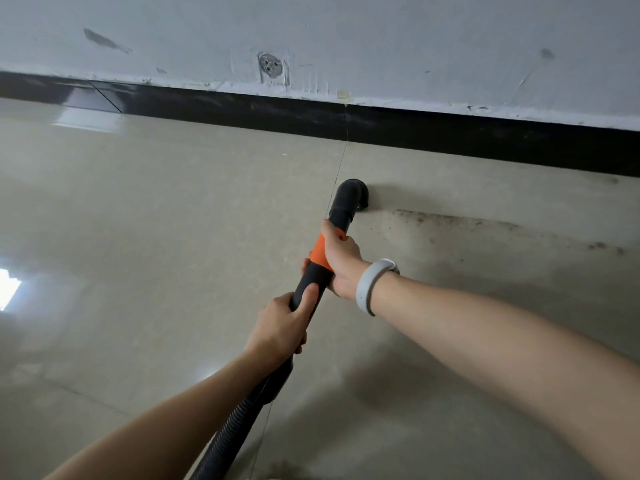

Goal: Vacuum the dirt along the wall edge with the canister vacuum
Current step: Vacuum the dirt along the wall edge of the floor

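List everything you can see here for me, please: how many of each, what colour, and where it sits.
Vacuum pipe: one, black with an orange band, centre of view, its bent tip down on the floor.
Hose: one, black and ribbed, running from the pipe to the bottom edge.
Dirt: one dark speckled streak on the floor, right of the pipe tip.
Floor: beige glossy tiles, filling the lower part.
Skirting: one black strip where floor meets wall.
Wall: white, scuffed, across the top.
Patched hole: one, grey, on the wall above the skirting.
Wristband: one, pale grey, on the right wrist.
Left hand: grips the pipe lower down.
Right hand: grips the pipe at the orange band.
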The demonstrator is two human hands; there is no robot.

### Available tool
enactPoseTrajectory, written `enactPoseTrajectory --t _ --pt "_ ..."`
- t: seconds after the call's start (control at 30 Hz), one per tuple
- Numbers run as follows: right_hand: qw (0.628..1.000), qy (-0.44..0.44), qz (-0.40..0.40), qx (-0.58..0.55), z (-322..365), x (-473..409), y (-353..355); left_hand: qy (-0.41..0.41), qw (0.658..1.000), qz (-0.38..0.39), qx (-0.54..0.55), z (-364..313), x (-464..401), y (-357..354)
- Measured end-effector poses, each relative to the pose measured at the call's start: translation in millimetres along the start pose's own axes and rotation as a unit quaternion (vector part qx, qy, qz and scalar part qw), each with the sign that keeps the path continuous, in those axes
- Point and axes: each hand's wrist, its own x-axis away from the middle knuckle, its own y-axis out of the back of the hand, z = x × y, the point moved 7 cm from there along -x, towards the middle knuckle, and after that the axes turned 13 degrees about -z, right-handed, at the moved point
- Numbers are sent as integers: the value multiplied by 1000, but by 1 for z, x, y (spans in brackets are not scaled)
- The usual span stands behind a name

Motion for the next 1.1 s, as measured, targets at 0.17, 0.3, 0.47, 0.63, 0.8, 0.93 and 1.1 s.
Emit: enactPoseTrajectory --t 0.17,0.3,0.47,0.63,0.8,0.93,1.1 --pt "998 -14 56 22 8 11 -15 7 999 -38 -2 -4 1 7" --pt "995 -40 75 56 -27 23 -25 44 998 -40 20 27 23 16" --pt "997 4 20 69 -16 13 -16 19 1000 -17 15 19 10 14" --pt "998 35 -7 52 52 -6 -25 -13 999 -23 28 -29 -46 11" --pt "998 16 1 68 71 -21 -55 -18 999 -25 18 -32 -84 28" --pt "994 16 24 108 72 -18 -90 23 996 -38 80 -19 -98 37" --pt "998 28 1 59 89 -26 -86 -41 998 -38 27 -38 -121 37"
